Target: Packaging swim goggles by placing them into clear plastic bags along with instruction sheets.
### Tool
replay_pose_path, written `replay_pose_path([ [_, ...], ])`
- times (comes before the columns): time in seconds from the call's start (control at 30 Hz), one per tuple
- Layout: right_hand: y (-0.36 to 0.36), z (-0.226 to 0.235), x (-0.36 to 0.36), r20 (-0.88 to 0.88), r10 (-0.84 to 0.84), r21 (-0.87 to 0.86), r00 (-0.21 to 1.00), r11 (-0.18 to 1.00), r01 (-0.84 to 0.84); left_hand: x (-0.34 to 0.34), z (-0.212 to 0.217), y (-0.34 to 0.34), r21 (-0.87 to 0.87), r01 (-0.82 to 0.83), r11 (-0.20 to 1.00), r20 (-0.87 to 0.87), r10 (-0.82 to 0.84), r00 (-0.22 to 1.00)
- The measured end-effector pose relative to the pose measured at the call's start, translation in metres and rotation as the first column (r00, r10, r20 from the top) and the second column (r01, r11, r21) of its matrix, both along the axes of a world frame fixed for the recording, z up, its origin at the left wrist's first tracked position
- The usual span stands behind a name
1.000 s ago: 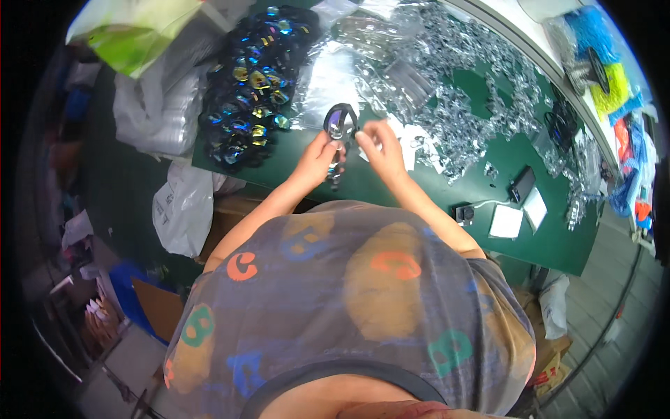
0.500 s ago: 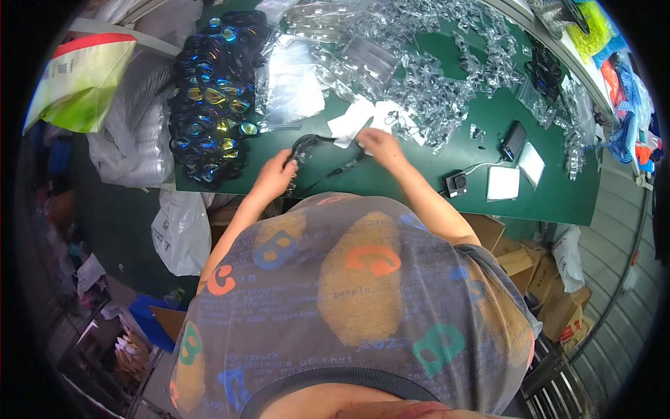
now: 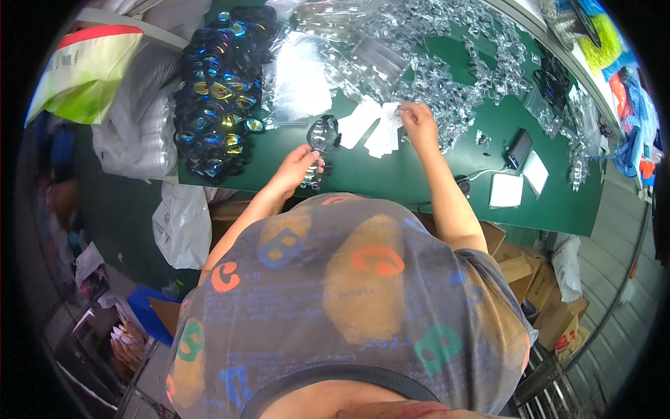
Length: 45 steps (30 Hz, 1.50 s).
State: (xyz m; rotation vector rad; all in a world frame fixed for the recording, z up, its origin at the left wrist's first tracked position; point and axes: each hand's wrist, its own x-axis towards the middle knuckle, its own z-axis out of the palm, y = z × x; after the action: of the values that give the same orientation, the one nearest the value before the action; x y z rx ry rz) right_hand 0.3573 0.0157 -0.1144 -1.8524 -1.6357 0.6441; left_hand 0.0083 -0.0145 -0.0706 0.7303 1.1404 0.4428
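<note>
Grips a pair of goggles [image 3: 322, 133] in the left hand [image 3: 299, 167], with thumb and fingers closed about the middle, one lens above the grip and the other below, near the front edge of the green table [image 3: 551, 209]. Brings the right hand [image 3: 420, 126] to the white slips [image 3: 382, 133] on the table, right of the goggles, with fingertips at the far end; cannot tell whether pinching one or only touching. Shows, beyond the goggles, glossy clear bags [image 3: 300, 77]; to the left, a heap [image 3: 216, 98] of dark goggles with iridescent lenses; beyond the right hand, scattered clear pieces [image 3: 443, 84]. Includes, farther right, a black box [image 3: 518, 149] beside white pads [image 3: 506, 190]. Ends, off the table, with a white bag [image 3: 183, 227] at left and cartons [image 3: 544, 293] at right.
</note>
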Motion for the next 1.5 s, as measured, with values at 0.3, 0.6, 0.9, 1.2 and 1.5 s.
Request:
replay_pose_path([
  [0.3,-0.034,0.107,-0.138,0.059,0.539,0.199,0.84,0.818,-0.539,0.021,0.027,0.006,-0.211,-0.08,0.974,0.293,0.141,0.946],
  [0.6,0.013,0.056,-0.103,-0.831,0.076,-0.348,0.551,0.702,-0.622,-0.007,0.028,-0.004,-0.172,-0.081,0.982,0.302,0.13,0.944],
  [0.9,0.034,-0.003,-0.019,0.21,0.175,-0.405,0.962,0.911,-0.077,-0.02,0.035,-0.006,-0.151,-0.146,0.978,0.447,0.199,0.872],
  [1.2,0.013,-0.009,-0.079,0.267,0.391,-0.063,0.881,0.919,-0.389,-0.023,0.031,-0.016,-0.101,-0.083,0.991,0.294,0.109,0.949],
  [1.5,0.052,-0.024,-0.079,0.353,0.63,-0.181,0.691,0.771,-0.611,-0.029,0.033,-0.017,-0.061,-0.161,0.985,0.247,0.171,0.954],
])
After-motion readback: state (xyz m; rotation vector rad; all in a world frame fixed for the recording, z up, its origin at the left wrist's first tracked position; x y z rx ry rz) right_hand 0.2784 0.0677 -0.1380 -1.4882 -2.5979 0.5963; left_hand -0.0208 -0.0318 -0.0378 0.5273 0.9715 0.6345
